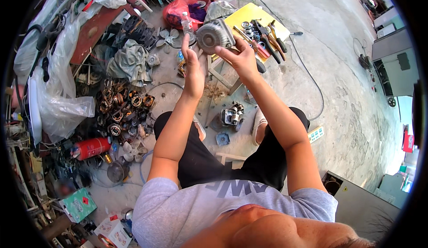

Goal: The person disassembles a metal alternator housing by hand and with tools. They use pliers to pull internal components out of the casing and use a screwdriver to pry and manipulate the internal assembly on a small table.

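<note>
A grey, ribbed electric motor with a rounded metal housing is held up in front of me. My right hand grips it from the right side, thumb on the near face and fingers behind the housing. To its left, my left hand is upright with the fingers stretched out and holds nothing. Its fingertips come close to the motor; whether they touch it I cannot tell. Beyond the right hand, pliers and other hand tools lie on a yellow board. A clear plastic bottle stands just behind the left fingertips.
Between my feet lies an opened motor part beside a small blue square piece. Copper-wound cores are heaped at left, near a red cylinder. A red plastic bag sits ahead. A cable curves over the concrete floor at right.
</note>
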`<state>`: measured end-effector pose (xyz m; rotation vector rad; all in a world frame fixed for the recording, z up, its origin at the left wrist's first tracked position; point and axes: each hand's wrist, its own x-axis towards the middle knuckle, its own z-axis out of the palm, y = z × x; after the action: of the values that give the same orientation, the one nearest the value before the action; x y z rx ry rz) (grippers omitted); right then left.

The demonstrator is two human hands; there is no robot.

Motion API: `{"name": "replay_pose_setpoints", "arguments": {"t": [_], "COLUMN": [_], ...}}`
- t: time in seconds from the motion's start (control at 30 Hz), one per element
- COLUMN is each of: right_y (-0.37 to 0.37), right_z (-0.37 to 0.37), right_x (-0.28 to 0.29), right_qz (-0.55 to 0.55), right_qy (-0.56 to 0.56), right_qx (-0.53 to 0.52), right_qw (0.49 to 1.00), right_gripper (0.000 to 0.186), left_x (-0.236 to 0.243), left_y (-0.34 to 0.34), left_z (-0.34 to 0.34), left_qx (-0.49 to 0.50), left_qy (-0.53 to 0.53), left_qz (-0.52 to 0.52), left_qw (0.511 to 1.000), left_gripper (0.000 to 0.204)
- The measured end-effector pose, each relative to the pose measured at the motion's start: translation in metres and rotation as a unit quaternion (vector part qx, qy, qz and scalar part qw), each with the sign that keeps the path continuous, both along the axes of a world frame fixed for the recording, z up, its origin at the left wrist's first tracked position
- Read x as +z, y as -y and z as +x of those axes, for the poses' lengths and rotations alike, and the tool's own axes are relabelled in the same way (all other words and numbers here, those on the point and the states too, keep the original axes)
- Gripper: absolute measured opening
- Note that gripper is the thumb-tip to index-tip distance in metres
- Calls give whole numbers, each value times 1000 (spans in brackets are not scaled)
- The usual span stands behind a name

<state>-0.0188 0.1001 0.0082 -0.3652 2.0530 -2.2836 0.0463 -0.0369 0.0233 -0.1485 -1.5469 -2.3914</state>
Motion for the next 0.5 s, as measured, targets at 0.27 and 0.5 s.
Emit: {"name": "replay_pose_setpoints", "arguments": {"t": [0.27, 0.5], "right_y": [-19, -10], "right_z": [3, 16], "right_x": [20, 8], "right_qz": [-360, -412], "right_qy": [290, 368], "right_qx": [138, 214], "right_qw": [876, 805], "right_gripper": [48, 57], "left_x": [4, -3], "left_y": [10, 18], "left_z": [-2, -18], "left_qx": [14, -171], "left_qy": [121, 118], "left_qz": [-62, 78], "left_qw": [991, 975], "left_gripper": [70, 86]}}
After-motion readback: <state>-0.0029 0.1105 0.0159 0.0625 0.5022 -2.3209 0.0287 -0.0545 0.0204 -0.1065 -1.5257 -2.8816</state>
